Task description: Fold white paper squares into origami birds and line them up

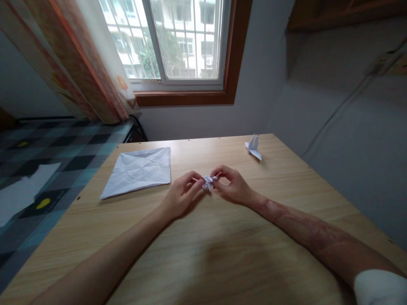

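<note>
A small folded piece of white paper [207, 182], with several points sticking out, is held between my two hands just above the table. My left hand [186, 190] pinches its left side between thumb and fingers. On the right side, my right hand [232, 184] grips it with thumb and forefinger, the fingers curled. My fingertips cover parts of the paper, so its full shape is hidden. Farther back to the right stands a white origami crane [253, 147], apart from both hands. Creased square sheets of white paper [143, 169] lie flat to the left of my left hand.
The wooden table [203, 254] has its far edge near the wall under a window [190, 42]. At the left is a bed with a checkered cover [79, 144] and white paper [28, 186] on it. A cable [337, 112] hangs along the right wall.
</note>
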Demonstrator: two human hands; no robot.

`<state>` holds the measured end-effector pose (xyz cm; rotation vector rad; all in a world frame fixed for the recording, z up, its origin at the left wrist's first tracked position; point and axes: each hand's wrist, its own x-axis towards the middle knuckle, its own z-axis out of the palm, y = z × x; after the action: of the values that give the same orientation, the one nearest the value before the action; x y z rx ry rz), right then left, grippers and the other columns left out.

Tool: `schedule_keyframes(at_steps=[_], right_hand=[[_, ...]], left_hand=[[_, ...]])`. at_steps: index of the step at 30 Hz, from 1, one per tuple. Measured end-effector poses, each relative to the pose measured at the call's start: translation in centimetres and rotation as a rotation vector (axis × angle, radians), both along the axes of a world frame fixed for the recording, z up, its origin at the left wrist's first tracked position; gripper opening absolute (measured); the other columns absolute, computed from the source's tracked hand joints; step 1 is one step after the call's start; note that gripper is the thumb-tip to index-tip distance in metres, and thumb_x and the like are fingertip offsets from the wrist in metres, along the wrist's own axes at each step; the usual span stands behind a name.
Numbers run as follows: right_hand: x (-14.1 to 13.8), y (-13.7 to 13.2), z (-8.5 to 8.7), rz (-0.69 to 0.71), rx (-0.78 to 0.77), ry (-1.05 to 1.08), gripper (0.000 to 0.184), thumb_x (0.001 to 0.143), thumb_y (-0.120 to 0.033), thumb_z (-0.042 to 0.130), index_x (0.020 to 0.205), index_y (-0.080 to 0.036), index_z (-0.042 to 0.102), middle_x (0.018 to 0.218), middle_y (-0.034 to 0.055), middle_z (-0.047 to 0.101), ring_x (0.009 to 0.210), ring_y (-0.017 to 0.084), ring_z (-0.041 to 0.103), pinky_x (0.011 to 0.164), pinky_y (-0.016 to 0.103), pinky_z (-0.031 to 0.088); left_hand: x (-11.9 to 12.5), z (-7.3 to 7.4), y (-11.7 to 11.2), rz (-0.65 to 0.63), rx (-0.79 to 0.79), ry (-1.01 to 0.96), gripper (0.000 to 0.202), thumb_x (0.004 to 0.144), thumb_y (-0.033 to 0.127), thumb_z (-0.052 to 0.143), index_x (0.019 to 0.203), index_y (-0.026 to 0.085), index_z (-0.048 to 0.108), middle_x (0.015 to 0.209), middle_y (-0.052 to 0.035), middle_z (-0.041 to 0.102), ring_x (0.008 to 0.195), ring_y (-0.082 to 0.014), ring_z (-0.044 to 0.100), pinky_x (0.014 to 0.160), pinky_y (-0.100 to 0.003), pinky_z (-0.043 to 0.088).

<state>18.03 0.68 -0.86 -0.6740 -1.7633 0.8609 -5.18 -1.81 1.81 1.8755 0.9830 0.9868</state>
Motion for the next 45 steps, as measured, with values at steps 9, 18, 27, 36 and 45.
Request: schedule_keyframes(at_steps=[9, 18, 27, 36, 45], right_hand=[[0.0, -0.2, -0.7, -0.086, 0.168, -0.085, 0.013, 0.094, -0.02, 0.074, 0.104, -0.023, 0.065, 0.096, 0.0019, 0.073, 0.089, 0.019, 0.07, 0.084, 0.032, 0.059], [0.2, 0.7, -0.9, -0.19, 0.052, 0.025, 0.024, 0.091, -0.015, 0.067, 0.114, -0.023, 0.069, 0.103, 0.0026, 0.073, 0.095, 0.021, 0.07, 0.093, 0.035, 0.058], [0.2, 0.3, -0.4, -0.039, 0.038, -0.07, 0.02, 0.099, -0.024, 0.072, 0.119, -0.024, 0.072, 0.114, 0.0045, 0.078, 0.108, 0.024, 0.073, 0.102, 0.039, 0.056], [-0.2, 0.2, -0.6, 0.128, -0.002, 0.036, 0.049, 0.103, -0.03, 0.075, 0.147, -0.027, 0.054, 0.11, 0.0051, 0.076, 0.106, 0.023, 0.074, 0.103, 0.044, 0.058], [0.1, 0.7, -0.8, 0.024, -0.084, -0.072, 0.036, 0.103, -0.042, 0.077, 0.134, -0.024, 0.07, 0.087, -0.0003, 0.068, 0.078, 0.018, 0.06, 0.072, 0.032, 0.051]], left_hand=[[-0.2, -1.0, 0.6, 0.067, 0.11, 0.111, 0.025, 0.105, 0.044, 0.066, 0.099, 0.02, 0.071, 0.093, -0.0044, 0.078, 0.086, -0.0212, 0.074, 0.081, -0.031, 0.055], [-0.6, -2.0, 1.9, 0.181, -0.03, -0.143, 0.021, 0.097, 0.039, 0.071, 0.093, 0.018, 0.071, 0.092, -0.0043, 0.078, 0.086, -0.0207, 0.075, 0.078, -0.03, 0.058], [-0.3, -1.6, 1.2, 0.104, 0.04, -0.086, 0.024, 0.102, 0.044, 0.074, 0.098, 0.02, 0.073, 0.098, -0.0037, 0.076, 0.096, -0.0202, 0.073, 0.086, -0.032, 0.062], [0.0, -1.1, 0.6, 0.006, 0.07, -0.039, 0.02, 0.101, 0.039, 0.077, 0.111, 0.021, 0.072, 0.108, -0.0061, 0.078, 0.103, -0.0218, 0.076, 0.092, -0.035, 0.062], [0.1, -0.6, 0.6, -0.061, 0.126, 0.005, 0.017, 0.108, 0.035, 0.066, 0.106, 0.02, 0.073, 0.102, -0.0054, 0.079, 0.097, -0.0199, 0.074, 0.092, -0.033, 0.058]])
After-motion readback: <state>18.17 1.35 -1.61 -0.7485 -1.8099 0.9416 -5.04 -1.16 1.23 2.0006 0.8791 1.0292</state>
